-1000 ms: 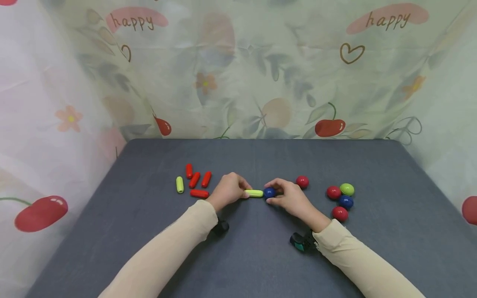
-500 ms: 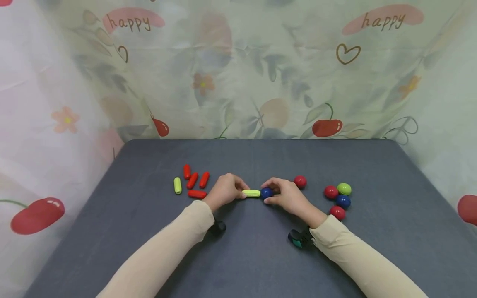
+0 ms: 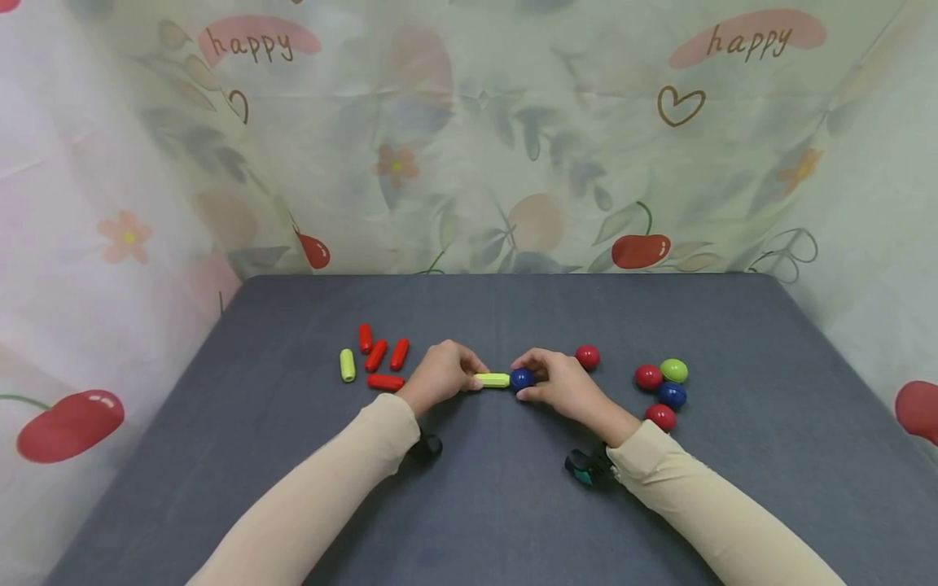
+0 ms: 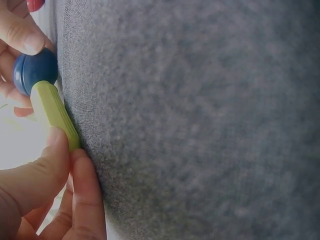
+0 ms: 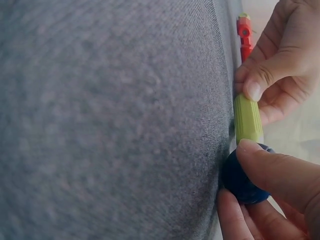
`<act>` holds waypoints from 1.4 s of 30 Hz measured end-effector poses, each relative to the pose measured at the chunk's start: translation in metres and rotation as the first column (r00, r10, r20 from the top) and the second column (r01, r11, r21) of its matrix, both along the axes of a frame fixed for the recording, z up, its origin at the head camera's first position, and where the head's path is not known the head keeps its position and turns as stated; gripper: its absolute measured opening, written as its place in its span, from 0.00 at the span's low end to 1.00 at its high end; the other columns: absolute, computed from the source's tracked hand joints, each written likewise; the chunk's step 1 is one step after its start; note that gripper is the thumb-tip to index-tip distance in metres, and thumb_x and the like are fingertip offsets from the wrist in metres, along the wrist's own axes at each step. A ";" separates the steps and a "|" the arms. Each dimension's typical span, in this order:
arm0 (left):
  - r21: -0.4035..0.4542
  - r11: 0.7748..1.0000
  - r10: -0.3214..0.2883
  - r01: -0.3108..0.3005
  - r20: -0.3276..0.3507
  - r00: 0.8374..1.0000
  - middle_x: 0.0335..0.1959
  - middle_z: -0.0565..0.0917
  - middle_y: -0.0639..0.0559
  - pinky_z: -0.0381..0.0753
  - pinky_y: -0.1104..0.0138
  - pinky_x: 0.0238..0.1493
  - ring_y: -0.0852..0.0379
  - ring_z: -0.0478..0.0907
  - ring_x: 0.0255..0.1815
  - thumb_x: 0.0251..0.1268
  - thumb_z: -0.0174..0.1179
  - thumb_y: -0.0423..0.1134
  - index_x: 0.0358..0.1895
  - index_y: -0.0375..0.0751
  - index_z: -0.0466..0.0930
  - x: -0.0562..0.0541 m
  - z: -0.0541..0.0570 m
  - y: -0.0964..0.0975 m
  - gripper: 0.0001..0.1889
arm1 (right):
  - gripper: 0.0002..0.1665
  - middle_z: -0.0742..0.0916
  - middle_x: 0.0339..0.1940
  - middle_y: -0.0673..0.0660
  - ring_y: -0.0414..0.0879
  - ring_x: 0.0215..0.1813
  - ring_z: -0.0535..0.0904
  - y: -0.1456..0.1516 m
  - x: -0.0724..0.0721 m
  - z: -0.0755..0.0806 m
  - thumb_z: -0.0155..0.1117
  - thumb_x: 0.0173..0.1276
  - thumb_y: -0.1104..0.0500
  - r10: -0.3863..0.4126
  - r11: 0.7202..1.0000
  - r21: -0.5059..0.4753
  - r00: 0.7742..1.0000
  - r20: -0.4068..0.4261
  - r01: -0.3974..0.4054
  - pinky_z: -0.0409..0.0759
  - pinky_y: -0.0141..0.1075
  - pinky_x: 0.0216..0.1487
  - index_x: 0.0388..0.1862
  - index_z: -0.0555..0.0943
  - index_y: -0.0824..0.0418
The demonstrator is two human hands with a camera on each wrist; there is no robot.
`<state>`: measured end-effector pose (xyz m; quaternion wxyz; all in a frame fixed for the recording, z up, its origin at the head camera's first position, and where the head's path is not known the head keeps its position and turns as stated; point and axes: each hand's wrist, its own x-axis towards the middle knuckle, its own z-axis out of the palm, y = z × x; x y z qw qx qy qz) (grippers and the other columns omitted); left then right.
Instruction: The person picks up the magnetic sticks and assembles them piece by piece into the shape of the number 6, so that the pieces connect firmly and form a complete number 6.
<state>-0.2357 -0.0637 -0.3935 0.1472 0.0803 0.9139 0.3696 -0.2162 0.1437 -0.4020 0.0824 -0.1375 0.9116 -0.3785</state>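
My left hand (image 3: 444, 374) pinches the left end of a yellow-green ridged rod (image 3: 494, 380) between thumb and fingers, low over the table. The rod's other end meets a blue ball (image 3: 521, 379), which my right hand (image 3: 560, 384) holds between thumb and fingertips. In the left wrist view the ball (image 4: 36, 71) shows a groove, and the rod (image 4: 54, 112) runs from it to my left thumb. From the right wrist view, the right thumb lies over the ball (image 5: 245, 175) close to where the rod (image 5: 247, 119) joins it.
Left of the hands lie several red rods (image 3: 376, 356) and a second yellow-green rod (image 3: 348, 365). A red ball (image 3: 587, 356) sits just beyond the right hand. Farther right is a cluster of red, green (image 3: 673, 371) and blue balls. Patterned curtains surround the dark grey table (image 3: 498, 505).
The head view has drifted slightly, so everything appears a little farther left. Both hands keep the same hold on the rod and the blue ball.
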 end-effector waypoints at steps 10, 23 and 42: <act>-0.003 1.000 0.001 -0.001 -0.010 1.000 0.33 0.87 0.53 0.76 0.70 0.34 0.58 0.76 0.32 0.55 0.70 0.33 0.38 0.44 0.89 0.000 0.001 0.000 0.07 | 0.21 0.86 0.48 0.57 0.49 0.51 0.83 0.000 -0.001 -0.001 0.74 0.58 0.62 -0.004 1.000 -0.002 1.000 0.012 0.004 0.79 0.46 0.56 0.51 0.81 0.58; 0.007 1.000 0.002 -0.002 0.005 1.000 0.34 0.86 0.54 0.75 0.70 0.34 0.58 0.76 0.32 0.56 0.69 0.33 0.38 0.44 0.89 0.000 0.002 0.000 0.07 | 0.21 0.86 0.48 0.57 0.49 0.51 0.83 -0.001 -0.001 0.000 0.74 0.58 0.62 -0.006 1.000 0.004 1.000 0.013 0.006 0.79 0.46 0.56 0.51 0.81 0.58; 0.000 1.000 0.012 -0.012 0.013 1.000 0.34 0.87 0.54 0.77 0.69 0.34 0.58 0.76 0.33 0.56 0.69 0.33 0.38 0.45 0.89 0.000 0.000 0.000 0.07 | 0.20 0.85 0.48 0.57 0.49 0.50 0.82 0.000 -0.002 -0.003 0.72 0.60 0.61 0.021 1.000 -0.001 0.999 0.024 -0.021 0.80 0.45 0.54 0.51 0.79 0.58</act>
